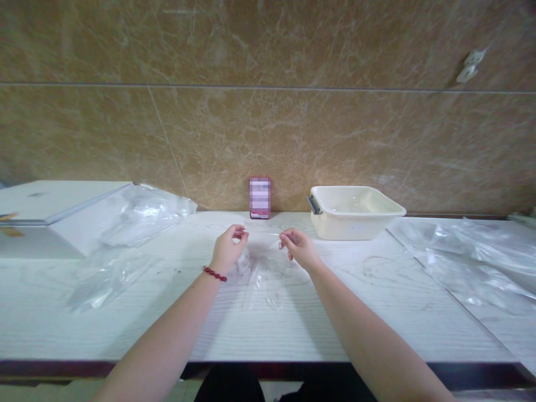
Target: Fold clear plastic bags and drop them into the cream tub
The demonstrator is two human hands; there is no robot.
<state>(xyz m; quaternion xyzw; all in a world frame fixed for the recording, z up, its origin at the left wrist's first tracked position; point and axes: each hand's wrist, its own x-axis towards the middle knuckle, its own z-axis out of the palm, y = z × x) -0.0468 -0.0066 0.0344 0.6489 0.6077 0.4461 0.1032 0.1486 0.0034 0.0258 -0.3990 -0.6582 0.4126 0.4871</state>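
A clear plastic bag [260, 273] hangs between my two hands above the pale wood-grain table [268, 335]. My left hand [229, 245], with a dark red bead bracelet at the wrist, pinches one end of its upper edge between thumb and fingers. At the other end, my right hand [299, 247] is closed on the same edge in a pinch, and the edge runs nearly straight between them. The lower part of the bag droops toward the tabletop. Whether anything lies inside it I cannot tell.
A phone [260, 198] leans upright against the brown marble wall [234, 134]. To its right stands a cream plastic basin [349, 223] with a grey handle. More clear plastic bags [138, 215] lie beside a white box [67, 209] at left; clear plastic sheeting [473, 262] spreads at right.
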